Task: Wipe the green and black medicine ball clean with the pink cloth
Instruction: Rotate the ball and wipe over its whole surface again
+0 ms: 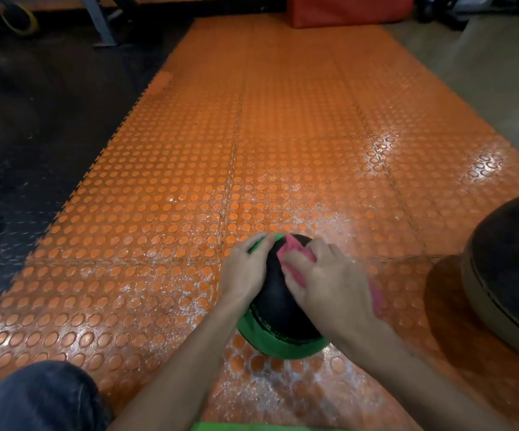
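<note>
The medicine ball (pixel 278 309) is sitting on the studded mat (pixel 189 181), near and just right of centre. The left hand (pixel 245 269) is resting against the ball's left side. The right hand (pixel 329 275) is holding the cloth (pixel 295 253) down on its top right. A larger ball (pixel 510 269) is sitting on the mat well to the right, apart from the first. A knee (pixel 40 396) is showing at the near left corner. A box (pixel 351 10) is standing at the mat's far end. Rubber flooring (pixel 18 119) is running along the mat's left edge, and bare floor (pixel 485 73) along its far right.
</note>
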A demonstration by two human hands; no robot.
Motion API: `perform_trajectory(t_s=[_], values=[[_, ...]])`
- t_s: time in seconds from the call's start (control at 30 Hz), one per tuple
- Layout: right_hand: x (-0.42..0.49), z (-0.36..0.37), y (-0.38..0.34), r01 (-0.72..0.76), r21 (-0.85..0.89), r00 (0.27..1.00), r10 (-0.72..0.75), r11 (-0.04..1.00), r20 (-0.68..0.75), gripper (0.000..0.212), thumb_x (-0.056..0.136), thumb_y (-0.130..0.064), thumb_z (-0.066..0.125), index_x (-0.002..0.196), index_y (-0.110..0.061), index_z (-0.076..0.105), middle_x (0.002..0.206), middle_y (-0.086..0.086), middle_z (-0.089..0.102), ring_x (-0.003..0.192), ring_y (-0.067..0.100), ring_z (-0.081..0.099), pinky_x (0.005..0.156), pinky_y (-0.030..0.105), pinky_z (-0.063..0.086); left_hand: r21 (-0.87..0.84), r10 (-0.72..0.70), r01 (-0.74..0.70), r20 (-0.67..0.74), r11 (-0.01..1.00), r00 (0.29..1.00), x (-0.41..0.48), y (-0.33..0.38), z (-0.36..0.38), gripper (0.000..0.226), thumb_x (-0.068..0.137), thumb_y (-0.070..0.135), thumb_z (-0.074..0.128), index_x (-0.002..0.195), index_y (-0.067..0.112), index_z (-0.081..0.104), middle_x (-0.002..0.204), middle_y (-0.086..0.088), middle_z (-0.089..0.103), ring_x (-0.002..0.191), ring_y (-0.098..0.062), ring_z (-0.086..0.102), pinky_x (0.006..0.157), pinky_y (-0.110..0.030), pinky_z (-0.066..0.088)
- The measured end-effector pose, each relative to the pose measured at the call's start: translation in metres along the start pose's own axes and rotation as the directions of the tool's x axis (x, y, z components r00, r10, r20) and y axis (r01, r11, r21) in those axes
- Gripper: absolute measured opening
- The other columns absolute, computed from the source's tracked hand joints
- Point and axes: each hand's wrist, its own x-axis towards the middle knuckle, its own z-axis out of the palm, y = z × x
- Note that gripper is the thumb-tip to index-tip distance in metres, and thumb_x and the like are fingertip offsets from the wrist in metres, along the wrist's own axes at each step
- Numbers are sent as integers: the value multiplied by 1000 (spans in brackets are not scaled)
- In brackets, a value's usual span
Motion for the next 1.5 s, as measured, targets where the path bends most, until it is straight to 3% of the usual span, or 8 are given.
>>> perform_trajectory(t_s=[0.27,0.57,0.73,0.93,1.07,1.23,1.4,1.5], values=[[50,17,57,-415,95,866,361,905,346,25,90,-42,49,101,-29,67,72,-7,60,58,12,57,48,23,49,35,115,-114,-19,993,993,-14,-9,-1,36,89,50,50,121,37,59,131,13,54,120,-10,47,104,-41,37],[10,-4,-9,190,-37,978,-186,981,99,29,86,-42,41,80,-34,69,73,-4,55,62,14,54,39,23,39,-29,108,-107,36,994,994,-3,-10,-10,26,95,31,49,117,32,62,127,12,57,95,2,56,85,-23,46],[45,18,55,-301,106,929,266,948,256,21,88,-47,49,99,-39,65,76,-13,56,59,6,53,41,13,30,2,123,-124,19,992,992,-5,-10,-4,29,92,43,50,118,37,61,129,14,55,119,-8,48,103,-41,40],[31,31,84,-483,228,838,370,846,402,12,88,-34,56,92,-33,67,87,-6,70,64,9,60,48,11,37,-60,44,-43,17,997,999,-4,-5,-6,28,92,42,50,116,35,63,128,13,56,117,-12,50,101,-41,41],[-5,4,20,-230,272,970,243,935,-14,15,84,-34,59,94,-30,69,76,-5,58,56,10,49,47,12,37,-103,-19,19,3,995,1000,1,-4,-10,25,92,37,52,112,32,65,122,10,60,111,-15,55,99,-43,43],[-35,10,-4,208,94,976,-200,974,-91,12,85,-32,51,94,-27,56,70,0,56,55,15,48,36,23,41,-82,-27,29,34,996,999,9,-4,-7,24,89,42,53,107,34,67,118,12,63,108,-14,58,98,-42,45],[-8,12,60,-433,263,899,434,862,58,17,85,-35,57,96,-28,68,82,0,58,61,14,52,51,19,40,-54,12,-11,22,998,1000,15,4,-4,31,93,38,50,118,26,63,126,9,58,110,-10,50,94,-29,40],[-1,17,74,-502,426,865,453,753,218,13,88,-31,55,98,-33,62,89,3,68,65,13,61,55,22,52,-85,-12,15,37,996,999,13,6,-4,29,94,35,50,116,24,64,125,6,58,113,-15,52,100,-39,42]])
